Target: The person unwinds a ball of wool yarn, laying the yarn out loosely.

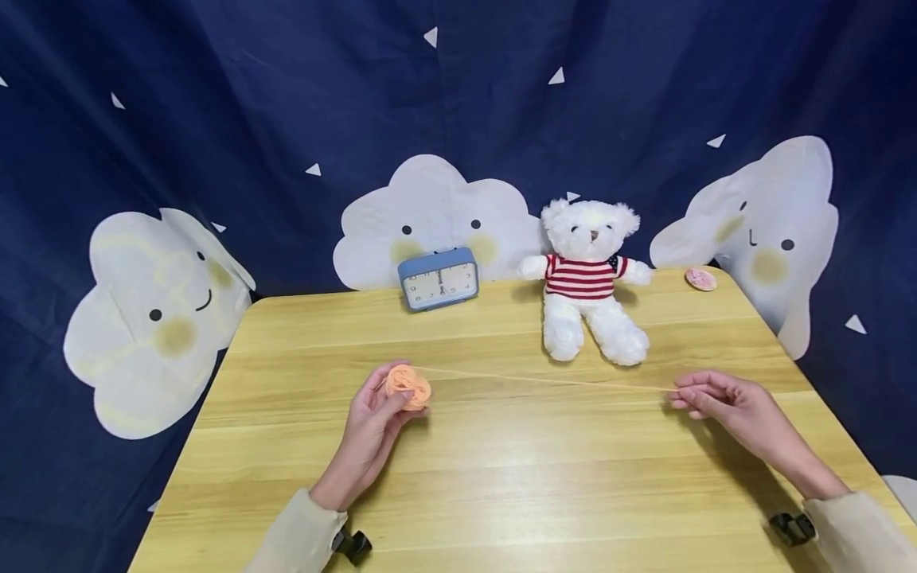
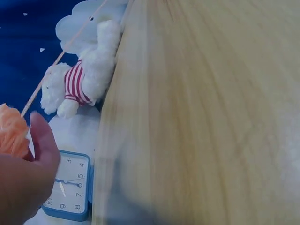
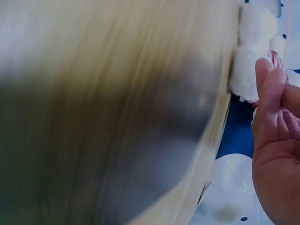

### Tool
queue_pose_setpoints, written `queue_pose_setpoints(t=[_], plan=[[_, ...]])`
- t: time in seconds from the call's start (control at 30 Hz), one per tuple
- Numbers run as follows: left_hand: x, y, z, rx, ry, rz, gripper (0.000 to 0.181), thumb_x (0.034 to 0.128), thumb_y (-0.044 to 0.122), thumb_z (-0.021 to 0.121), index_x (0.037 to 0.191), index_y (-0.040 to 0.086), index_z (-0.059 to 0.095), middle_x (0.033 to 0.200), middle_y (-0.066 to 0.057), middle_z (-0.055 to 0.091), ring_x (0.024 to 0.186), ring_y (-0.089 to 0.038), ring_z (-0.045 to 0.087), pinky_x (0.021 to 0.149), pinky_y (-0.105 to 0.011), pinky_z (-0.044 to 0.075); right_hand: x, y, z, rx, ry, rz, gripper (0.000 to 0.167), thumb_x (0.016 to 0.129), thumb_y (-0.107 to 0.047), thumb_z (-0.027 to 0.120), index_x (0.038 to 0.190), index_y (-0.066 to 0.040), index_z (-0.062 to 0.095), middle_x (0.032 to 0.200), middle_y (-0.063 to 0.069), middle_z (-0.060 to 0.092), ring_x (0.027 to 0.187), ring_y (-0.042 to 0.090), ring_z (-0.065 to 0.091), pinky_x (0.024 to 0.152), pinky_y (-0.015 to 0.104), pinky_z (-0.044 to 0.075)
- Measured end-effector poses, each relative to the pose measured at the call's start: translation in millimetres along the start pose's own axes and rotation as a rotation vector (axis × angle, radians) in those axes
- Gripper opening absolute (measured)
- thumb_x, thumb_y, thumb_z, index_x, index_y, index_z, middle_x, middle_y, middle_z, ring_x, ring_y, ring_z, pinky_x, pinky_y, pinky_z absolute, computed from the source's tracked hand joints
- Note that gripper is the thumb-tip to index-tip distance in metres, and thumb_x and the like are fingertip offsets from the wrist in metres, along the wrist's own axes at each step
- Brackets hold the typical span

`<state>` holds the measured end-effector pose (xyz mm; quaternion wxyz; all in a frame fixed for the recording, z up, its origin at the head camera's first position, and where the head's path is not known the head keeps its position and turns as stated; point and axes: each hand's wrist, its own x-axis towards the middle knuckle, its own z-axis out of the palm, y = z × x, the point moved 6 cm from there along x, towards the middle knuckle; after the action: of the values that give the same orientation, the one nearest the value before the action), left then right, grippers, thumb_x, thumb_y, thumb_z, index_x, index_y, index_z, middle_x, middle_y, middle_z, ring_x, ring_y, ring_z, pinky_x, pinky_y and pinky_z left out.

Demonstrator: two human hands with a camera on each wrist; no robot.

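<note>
A small ball of peach-orange yarn (image 1: 408,388) is gripped by my left hand (image 1: 375,422), the thumb lying across its front. From the ball a single yarn strand (image 1: 544,380) stretches nearly straight over the table to the right. My right hand (image 1: 738,414) pinches the strand's far part between thumb and fingers. In the left wrist view the yarn ball (image 2: 13,131) is partly cut off by the frame edge. The right wrist view shows the pinching fingers (image 3: 272,89), with the thin strand running up from them. Both hands are held above the wooden table.
On the wooden table (image 1: 501,493), a blue alarm clock (image 1: 438,280) stands at the back. Right of it sits a white teddy bear (image 1: 591,278) in a striped shirt. A round pink item (image 1: 700,278) lies at the back right corner. A dark blue curtain (image 1: 501,95) hangs behind.
</note>
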<state>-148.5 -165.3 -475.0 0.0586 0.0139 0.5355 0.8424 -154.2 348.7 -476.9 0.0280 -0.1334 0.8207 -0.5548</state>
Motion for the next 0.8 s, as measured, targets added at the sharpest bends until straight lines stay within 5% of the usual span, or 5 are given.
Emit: queue_pose_setpoints(t=[0.13,0.37,0.6,0.8], plan=[[0.6,2.6,0.7,-0.077,-0.057,0.019,0.052,0.1069,-0.007,0.053,0.156,-0.009,0.036,0.136,-0.018,0.059,0.113,-0.032,0.074,0.088,-0.042,0.066,1.6,7,-4,-0.042,0.012,0.099,0.018,0.108,0.008,0.059,0.117,0.023,0.063,0.098,0.012,0.082,0.086,0.009,0.078,0.068,0.025,0.063],[4.7,2.2,1.8,-0.180,-0.081,0.026,0.040,0.1064,-0.005,0.053,0.146,0.002,0.051,0.132,-0.012,0.060,0.100,-0.021,0.062,0.076,-0.029,0.058,3.6,15,-13,-0.115,0.059,0.175,0.021,0.110,-0.001,0.062,0.112,0.018,0.071,0.088,0.009,0.079,0.076,0.008,0.073,0.065,0.022,0.061],[6.8,2.5,-1.0,-0.225,-0.072,0.012,0.036,0.1077,-0.001,0.051,0.143,0.004,0.056,0.137,-0.015,0.056,0.104,-0.020,0.062,0.082,-0.029,0.057,6.1,22,-17,-0.016,0.017,0.152,0.020,0.111,0.005,0.055,0.118,0.024,0.061,0.098,0.006,0.082,0.088,0.006,0.077,0.073,0.020,0.062],[7.5,-0.1,-4.4,-0.154,-0.014,-0.011,0.030,0.1093,0.004,0.058,0.140,0.002,0.057,0.136,-0.014,0.057,0.105,-0.020,0.062,0.086,-0.030,0.058,5.2,29,-20,0.125,0.016,0.210,0.019,0.112,0.000,0.057,0.119,0.018,0.055,0.106,0.005,0.082,0.095,0.009,0.078,0.078,0.021,0.063]])
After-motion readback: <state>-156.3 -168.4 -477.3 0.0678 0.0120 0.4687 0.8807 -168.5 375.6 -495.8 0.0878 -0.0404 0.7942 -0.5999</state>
